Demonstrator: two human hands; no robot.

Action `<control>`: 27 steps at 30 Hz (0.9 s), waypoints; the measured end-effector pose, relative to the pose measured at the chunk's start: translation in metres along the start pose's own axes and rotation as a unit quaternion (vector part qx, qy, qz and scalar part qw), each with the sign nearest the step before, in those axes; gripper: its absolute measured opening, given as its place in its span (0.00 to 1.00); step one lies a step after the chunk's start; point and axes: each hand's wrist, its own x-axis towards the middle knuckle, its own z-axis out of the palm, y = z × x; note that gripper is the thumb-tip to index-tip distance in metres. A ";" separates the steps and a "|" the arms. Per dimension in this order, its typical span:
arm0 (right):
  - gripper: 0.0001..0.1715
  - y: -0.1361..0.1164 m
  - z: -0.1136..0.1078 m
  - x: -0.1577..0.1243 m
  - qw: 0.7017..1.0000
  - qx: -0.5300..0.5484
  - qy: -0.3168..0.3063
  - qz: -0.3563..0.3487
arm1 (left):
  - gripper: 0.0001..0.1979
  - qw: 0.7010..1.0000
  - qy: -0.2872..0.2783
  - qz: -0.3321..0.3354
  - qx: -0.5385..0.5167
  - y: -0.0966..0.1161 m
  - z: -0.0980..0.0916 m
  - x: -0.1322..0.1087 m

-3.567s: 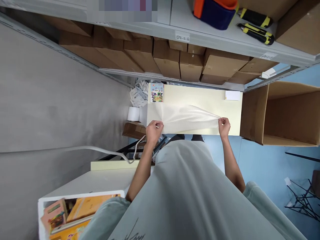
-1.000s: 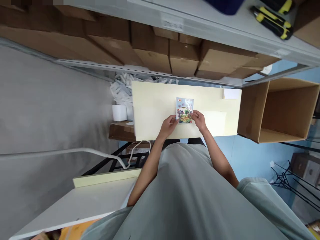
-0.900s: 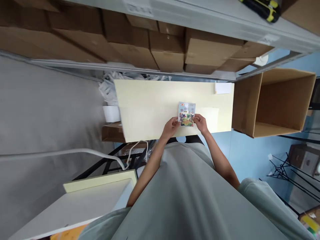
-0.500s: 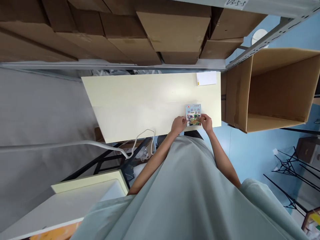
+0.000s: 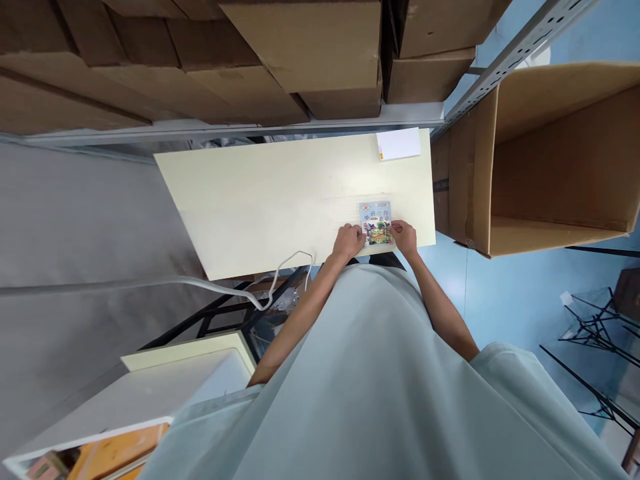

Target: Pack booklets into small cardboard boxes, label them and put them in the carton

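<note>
A flat square pack (image 5: 376, 220) with a colourful printed picture lies near the front edge of the pale table; whether it is a booklet or a thin box I cannot make out. My left hand (image 5: 349, 241) grips its lower left edge with curled fingers. At the lower right edge, my right hand (image 5: 405, 238) pinches the pack between thumb and fingers. The printed side faces up between both hands.
On the pale table (image 5: 250, 200) a white pad or box (image 5: 399, 144) lies at the back right. A large open cardboard box (image 5: 481, 173) stands to the right. Cartons (image 5: 320, 47) fill a shelf beyond the table. A white cable (image 5: 200, 284) hangs at the left.
The camera view has tilted and shifted slightly, so the table appears a little higher and turned. Both hands remain at the pack's lower edges.
</note>
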 end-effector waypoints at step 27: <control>0.07 -0.007 0.001 0.016 0.989 -0.138 0.047 -0.017 | 0.25 0.996 0.078 0.027 -0.030 0.014 0.008 -0.031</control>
